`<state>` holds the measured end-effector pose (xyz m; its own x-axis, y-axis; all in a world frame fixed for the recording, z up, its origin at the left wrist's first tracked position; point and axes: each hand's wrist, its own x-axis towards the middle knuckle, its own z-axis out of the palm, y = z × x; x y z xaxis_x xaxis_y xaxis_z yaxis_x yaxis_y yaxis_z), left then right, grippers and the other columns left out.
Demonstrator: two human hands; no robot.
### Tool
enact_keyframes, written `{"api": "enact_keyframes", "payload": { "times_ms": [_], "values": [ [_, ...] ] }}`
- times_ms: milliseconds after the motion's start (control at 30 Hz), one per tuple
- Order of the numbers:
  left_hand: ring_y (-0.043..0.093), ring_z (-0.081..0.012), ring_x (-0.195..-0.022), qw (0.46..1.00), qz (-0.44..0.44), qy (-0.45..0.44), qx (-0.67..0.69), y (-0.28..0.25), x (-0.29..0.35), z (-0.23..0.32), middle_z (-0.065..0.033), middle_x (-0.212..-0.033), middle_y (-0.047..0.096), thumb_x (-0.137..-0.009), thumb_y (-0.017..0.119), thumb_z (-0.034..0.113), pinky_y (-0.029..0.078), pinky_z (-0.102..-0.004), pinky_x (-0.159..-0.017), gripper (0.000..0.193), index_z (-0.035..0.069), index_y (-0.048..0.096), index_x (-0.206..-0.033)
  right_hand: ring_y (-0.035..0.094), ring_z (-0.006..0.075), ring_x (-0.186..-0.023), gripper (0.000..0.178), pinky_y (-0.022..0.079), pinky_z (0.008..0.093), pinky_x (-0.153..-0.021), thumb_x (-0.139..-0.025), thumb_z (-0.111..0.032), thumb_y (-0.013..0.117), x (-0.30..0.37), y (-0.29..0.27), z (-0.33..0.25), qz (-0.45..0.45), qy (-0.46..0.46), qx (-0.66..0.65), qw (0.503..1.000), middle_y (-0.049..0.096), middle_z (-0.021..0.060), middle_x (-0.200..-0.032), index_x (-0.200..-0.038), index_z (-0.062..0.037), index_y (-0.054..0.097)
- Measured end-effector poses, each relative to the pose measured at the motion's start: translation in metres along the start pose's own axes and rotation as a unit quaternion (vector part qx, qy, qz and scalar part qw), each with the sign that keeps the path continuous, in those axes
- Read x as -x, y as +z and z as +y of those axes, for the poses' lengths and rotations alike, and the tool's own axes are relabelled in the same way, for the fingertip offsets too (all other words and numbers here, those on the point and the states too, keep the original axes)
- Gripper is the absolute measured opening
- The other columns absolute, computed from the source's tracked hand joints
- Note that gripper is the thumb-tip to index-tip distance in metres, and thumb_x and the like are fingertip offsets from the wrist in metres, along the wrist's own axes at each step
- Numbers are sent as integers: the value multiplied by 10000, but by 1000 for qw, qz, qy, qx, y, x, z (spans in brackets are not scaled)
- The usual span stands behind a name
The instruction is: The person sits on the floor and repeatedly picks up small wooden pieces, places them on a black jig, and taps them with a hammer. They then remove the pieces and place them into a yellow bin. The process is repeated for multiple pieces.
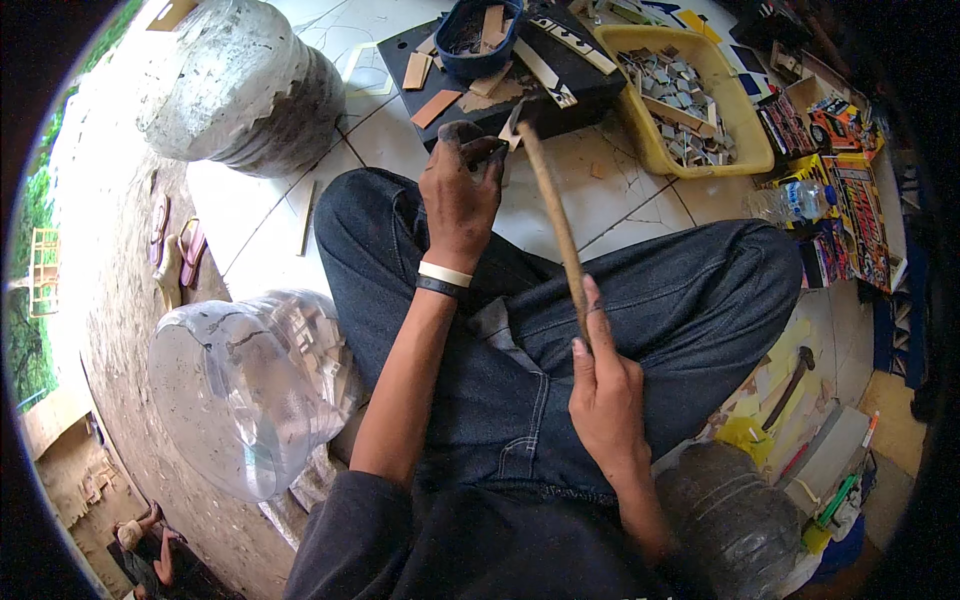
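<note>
My right hand (608, 400) grips the lower end of a hammer's wooden handle (555, 210). The small dark hammer head is up by the front edge of a black block (405, 70). Just left of it, my left hand (462, 190), with darkened fingertips, pinches a small pale wooden piece (510, 137) against that edge. Whether the hammer head touches the piece I cannot tell. On the block lie several flat wooden pieces (436, 108), a dark blue bowl (480, 58) with bits inside, and black-and-white strips (545, 72).
A yellow basin (655, 160) of small cut pieces stands right of the block. Clear plastic container (215, 400) with wooden pieces lies at left; a large whitish one (240, 90) is behind. Colourful boxes (855, 220), a plastic bottle (800, 200) and another hammer (790, 390) lie at right.
</note>
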<state>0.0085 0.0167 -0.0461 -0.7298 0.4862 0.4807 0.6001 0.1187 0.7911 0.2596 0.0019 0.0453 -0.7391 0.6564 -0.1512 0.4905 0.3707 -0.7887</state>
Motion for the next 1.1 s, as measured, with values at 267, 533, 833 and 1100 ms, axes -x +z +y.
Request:
{"api": "enact_keyframes", "payload": {
  "times_ms": [267,533,833,1100],
  "values": [
    [776,-321,-903,1000,0,6,-27,-1,1,0,-179,-977,777,-830,843,81,593,-397,-755,321,18,635,-1066,752,379,-1010,576,603,388,-762,-1037,-23,512,7,10,7,63,-67,-5,996,569,254,-1461,-1596,-31,372],
    [757,-354,-946,1000,-10,-9,-28,-1,0,2,-183,-995,768,-830,809,28,584,-413,-788,307,11,607,-1060,690,471,-869,664,568,512,-691,-1012,-63,583,6,15,14,52,-23,21,998,649,254,-1265,-1622,-137,332],
    [777,-246,-929,998,-60,-15,13,-12,-7,0,-162,-1025,783,-883,776,52,591,-344,-795,251,-8,688,-1111,734,431,-875,619,571,461,-662,-1026,-30,551,8,13,3,0,43,73,996,654,261,-1304,-1611,-90,359],
    [745,-332,-844,979,-189,-29,-74,-5,-71,-11,-206,-962,765,-837,805,184,578,-393,-785,244,12,782,-1008,660,478,-691,698,501,550,-597,-1007,-81,606,8,17,5,33,33,55,997,685,269,-836,-1634,-213,330]
  ]
}}
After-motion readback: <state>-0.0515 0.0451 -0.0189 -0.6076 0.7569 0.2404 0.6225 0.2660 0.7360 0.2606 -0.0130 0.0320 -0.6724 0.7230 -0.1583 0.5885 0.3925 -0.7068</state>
